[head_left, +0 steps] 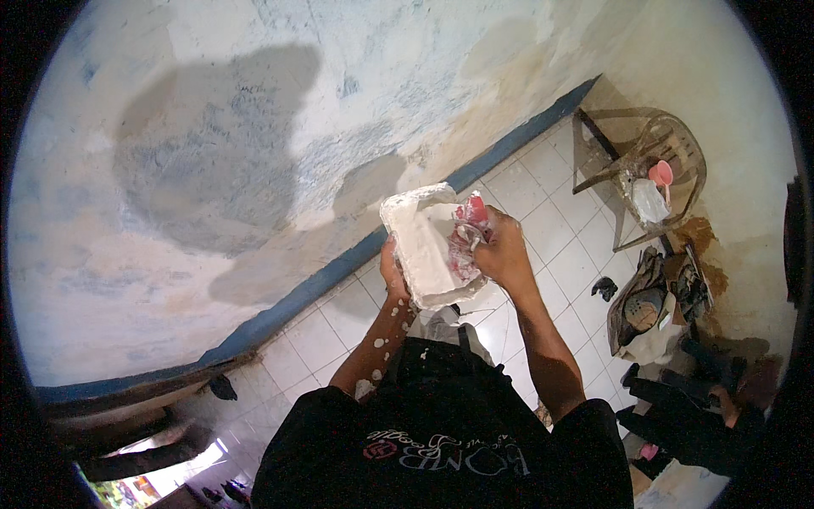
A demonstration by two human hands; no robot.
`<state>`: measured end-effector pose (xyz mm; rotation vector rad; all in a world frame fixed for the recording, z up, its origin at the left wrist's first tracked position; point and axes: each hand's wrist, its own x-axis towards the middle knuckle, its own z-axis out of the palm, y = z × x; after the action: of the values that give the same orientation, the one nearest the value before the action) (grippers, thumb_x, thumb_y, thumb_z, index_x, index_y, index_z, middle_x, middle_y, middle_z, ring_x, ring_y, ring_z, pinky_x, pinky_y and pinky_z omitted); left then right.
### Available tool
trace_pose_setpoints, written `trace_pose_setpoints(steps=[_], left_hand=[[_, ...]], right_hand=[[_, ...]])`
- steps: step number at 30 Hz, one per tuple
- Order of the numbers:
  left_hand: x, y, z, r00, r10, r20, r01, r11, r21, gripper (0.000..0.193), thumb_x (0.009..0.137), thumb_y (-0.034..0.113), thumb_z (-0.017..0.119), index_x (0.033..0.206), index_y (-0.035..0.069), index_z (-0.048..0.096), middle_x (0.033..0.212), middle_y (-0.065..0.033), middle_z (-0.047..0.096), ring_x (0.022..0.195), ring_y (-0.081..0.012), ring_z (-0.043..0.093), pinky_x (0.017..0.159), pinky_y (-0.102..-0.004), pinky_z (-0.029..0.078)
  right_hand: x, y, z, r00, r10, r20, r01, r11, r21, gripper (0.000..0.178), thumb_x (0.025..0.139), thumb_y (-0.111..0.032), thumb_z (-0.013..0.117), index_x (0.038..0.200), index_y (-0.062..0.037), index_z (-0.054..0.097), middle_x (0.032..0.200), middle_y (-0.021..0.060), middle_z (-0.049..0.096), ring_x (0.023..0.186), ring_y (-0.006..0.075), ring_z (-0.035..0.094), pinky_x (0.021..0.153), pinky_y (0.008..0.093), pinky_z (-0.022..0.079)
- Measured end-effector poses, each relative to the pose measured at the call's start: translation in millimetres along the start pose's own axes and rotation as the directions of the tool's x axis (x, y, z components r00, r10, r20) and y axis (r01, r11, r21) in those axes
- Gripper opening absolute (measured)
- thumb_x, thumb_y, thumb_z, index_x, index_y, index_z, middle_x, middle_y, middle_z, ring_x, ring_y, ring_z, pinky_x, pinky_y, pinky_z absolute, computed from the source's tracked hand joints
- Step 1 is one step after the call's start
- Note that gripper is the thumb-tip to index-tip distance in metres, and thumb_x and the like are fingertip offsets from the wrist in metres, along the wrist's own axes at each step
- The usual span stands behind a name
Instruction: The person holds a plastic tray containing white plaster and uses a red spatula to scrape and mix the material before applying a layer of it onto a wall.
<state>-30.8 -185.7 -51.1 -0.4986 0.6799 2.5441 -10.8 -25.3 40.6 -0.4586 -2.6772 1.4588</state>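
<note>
My left hand (393, 270) is closed on the left side of a rectangular white tray (394, 212), its fingers mostly hidden beneath. Thick, creamy white paint or filler coats the tray's inside and rim. Over the tray's right side, my right hand (507, 246) is wrapped round a red object smeared with white (471, 210); its exact kind does not show. White splashes dot my left forearm.
A patchy white and blue wall (254, 153) rises ahead, with a blue band (339, 267) along its foot. On the tiled floor, a plastic chair (670, 127) holds a pink dipper (660, 173) and a plastic bag (649, 202). A sack (632, 318) lies at right.
</note>
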Motion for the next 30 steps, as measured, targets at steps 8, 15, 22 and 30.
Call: trace_pose_setpoints(steps=[8,15,22,30], left_hand=[[-5.2,15.3,4.6,0.990,0.091,0.103,-0.096,0.995,0.039,0.054,0.088,0.038,0.042,0.126,-0.001,0.046,0.117,-0.0154,0.058,0.106,-0.0277,0.057,0.095,-0.0405,0.045],[15.7,30.3,-25.5,0.999,0.051,0.008,-0.050,0.995,-0.091,0.052,0.089,0.035,0.040,0.125,-0.002,0.047,0.116,-0.0169,0.057,0.107,-0.0293,0.056,0.096,-0.0409,0.043],[13.4,66.8,-12.4,0.996,0.073,0.048,-0.064,0.982,-0.177,0.053,0.090,0.037,0.042,0.125,-0.002,0.047,0.113,-0.0161,0.058,0.103,-0.0294,0.058,0.092,-0.0391,0.045],[18.0,106.3,11.7,0.999,0.039,-0.024,-0.041,0.995,-0.092,0.055,0.087,0.037,0.044,0.127,-0.001,0.045,0.116,-0.0164,0.057,0.105,-0.0297,0.056,0.096,-0.0405,0.043]], right_hand=[[4.5,-31.6,9.2,0.995,-0.094,0.037,0.094,0.995,-0.019,0.023,0.069,-0.008,0.061,0.091,-0.0014,0.061,0.080,0.0244,0.063,0.077,0.0434,0.060,0.070,0.0464,0.048],[23.4,-53.2,22.6,0.991,-0.075,0.113,0.064,0.993,0.095,0.022,0.071,-0.009,0.063,0.091,-0.0017,0.061,0.077,0.0240,0.063,0.073,0.0423,0.061,0.068,0.0460,0.048],[30.2,-95.1,39.1,0.995,-0.071,-0.070,0.064,0.993,-0.104,0.024,0.070,-0.010,0.063,0.092,-0.0009,0.062,0.078,0.0231,0.064,0.074,0.0403,0.063,0.069,0.0444,0.049],[51.9,-82.6,64.2,0.994,-0.110,-0.024,0.102,0.969,-0.224,0.026,0.071,-0.011,0.063,0.096,-0.0033,0.063,0.084,0.0228,0.065,0.078,0.0379,0.064,0.070,0.0428,0.050]])
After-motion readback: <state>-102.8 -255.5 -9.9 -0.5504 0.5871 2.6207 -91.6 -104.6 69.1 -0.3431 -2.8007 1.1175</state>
